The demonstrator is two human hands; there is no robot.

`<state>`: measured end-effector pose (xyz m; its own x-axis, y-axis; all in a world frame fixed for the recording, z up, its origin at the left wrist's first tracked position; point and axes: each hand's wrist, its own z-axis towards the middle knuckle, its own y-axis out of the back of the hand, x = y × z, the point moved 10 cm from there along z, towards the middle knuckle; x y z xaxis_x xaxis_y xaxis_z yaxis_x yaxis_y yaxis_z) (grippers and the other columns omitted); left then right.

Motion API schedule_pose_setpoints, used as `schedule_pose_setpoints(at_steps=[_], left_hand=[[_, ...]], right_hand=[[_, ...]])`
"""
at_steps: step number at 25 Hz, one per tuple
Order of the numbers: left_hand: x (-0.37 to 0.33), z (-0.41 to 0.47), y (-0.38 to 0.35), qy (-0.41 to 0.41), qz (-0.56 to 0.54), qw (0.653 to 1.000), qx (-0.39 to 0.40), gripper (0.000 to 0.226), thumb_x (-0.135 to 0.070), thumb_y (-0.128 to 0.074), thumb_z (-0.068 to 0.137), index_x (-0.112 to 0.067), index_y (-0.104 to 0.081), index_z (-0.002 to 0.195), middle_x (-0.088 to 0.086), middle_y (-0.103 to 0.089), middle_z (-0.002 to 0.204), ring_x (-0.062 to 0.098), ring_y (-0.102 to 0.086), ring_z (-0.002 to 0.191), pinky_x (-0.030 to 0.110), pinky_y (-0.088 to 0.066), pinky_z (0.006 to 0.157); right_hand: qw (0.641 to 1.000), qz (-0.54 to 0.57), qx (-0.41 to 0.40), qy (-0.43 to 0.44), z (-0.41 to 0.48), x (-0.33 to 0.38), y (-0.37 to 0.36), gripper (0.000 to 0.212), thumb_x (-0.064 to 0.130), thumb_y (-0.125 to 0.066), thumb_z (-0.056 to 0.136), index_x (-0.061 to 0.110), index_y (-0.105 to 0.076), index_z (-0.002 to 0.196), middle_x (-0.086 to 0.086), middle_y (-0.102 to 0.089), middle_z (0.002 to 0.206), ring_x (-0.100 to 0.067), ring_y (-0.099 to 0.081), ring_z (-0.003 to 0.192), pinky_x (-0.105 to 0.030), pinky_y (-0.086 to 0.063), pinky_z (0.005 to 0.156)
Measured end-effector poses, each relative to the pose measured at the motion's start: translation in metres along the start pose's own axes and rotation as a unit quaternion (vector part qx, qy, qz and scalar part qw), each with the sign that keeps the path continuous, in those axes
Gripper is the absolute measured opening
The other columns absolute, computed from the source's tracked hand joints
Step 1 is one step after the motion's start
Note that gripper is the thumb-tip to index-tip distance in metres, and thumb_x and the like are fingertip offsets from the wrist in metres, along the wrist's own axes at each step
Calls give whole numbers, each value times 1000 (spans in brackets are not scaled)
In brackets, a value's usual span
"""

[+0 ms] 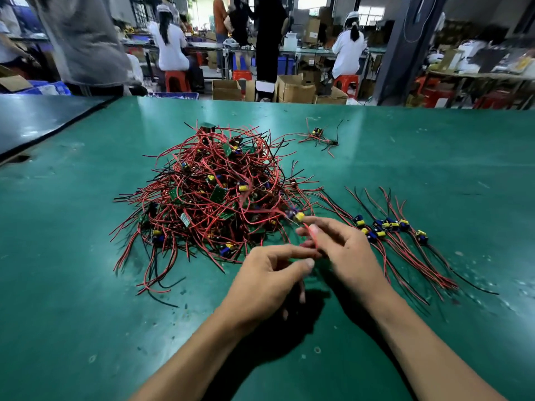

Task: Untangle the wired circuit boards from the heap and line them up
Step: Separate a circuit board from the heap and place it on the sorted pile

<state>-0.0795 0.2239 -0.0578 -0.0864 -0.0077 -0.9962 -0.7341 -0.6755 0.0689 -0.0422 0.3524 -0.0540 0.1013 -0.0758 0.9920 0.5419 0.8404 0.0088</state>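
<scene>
The surface (pixel 86 256) is dark green with pale scuff marks. The heap (pixel 208 198) is mostly red wires with some black ones, and its small boards are green. The lined-up boards (pixel 388 224) carry yellow and blue parts. The wire (pixel 314 238) in the right hand (pixel 347 256) is red.

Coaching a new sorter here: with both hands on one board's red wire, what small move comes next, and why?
Probably draw the yellow-capacitor circuit board rightward, off the tangled red-and-black wire heap: the right hand and left hand pinch its red wire, and the lined-up row of boards lies alongside.
</scene>
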Motion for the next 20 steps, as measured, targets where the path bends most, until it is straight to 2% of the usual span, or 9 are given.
schedule_pose_setpoints(at_steps=[2,3,5,7,11,14,16,18,20], left_hand=[[6,-4,-15,46,-15,997,67,15,-13,-64,93,-23,-75,94,4,-61,48,9,-42,27,14,-33,31],[8,-5,-20,59,-14,994,87,15,-14,-65,93,-24,-75,93,4,-61,49,9,-42,28,14,-33,31],[11,-5,-23,72,-9,993,96,13,-15,-66,92,-23,-77,94,4,-61,50,14,-44,34,17,-35,35],[12,-1,-15,75,-15,994,81,12,-17,-67,90,-23,-78,92,3,-57,48,14,-42,34,16,-33,35],[18,4,6,110,-172,979,14,11,-20,-67,84,-12,-75,86,2,-47,46,9,-30,26,10,-20,32],[20,8,14,105,-215,971,-23,26,-33,-71,74,-12,-76,88,1,-55,58,9,-36,33,13,-25,34],[17,9,13,84,-229,969,-30,33,-35,-72,73,-12,-76,96,0,-63,71,8,-48,45,16,-36,42],[15,9,9,67,-224,972,-17,34,-37,-72,74,-14,-76,98,1,-68,84,10,-57,60,19,-41,53],[12,9,4,57,-216,975,6,27,-39,-70,76,-19,-76,93,2,-69,88,12,-63,69,22,-46,59]], right_hand=[[984,143,41,-102,-3,-11,-12,25,29,-57,98,19,-79,94,-12,-75,96,-21,-66,74,-28,-54,63],[973,175,68,-132,-5,-12,-18,30,38,-58,94,16,-79,95,-13,-74,95,-19,-65,71,-26,-54,60],[962,208,109,-139,-9,-10,-24,28,35,-66,88,12,-78,98,-12,-70,92,-15,-63,68,-23,-53,59],[955,245,115,-123,-8,-4,-23,22,22,-70,83,11,-78,100,-10,-70,89,-12,-61,65,-21,-52,59],[927,327,127,-133,-6,7,-17,33,32,-55,89,13,-77,106,-4,-73,93,-9,-52,54,-19,-42,48],[915,346,155,-141,-9,11,-14,37,27,-50,91,12,-75,113,-4,-73,101,-8,-50,53,-18,-37,44],[920,317,188,-137,-14,11,-19,36,21,-57,87,15,-72,119,-4,-72,109,-8,-58,61,-19,-45,49],[920,304,214,-125,-19,14,-26,41,17,-70,80,12,-69,121,-9,-72,113,-13,-68,74,-26,-57,63],[912,318,229,-118,-22,17,-32,50,16,-86,69,9,-73,117,-14,-72,114,-18,-72,84,-32,-60,77]])
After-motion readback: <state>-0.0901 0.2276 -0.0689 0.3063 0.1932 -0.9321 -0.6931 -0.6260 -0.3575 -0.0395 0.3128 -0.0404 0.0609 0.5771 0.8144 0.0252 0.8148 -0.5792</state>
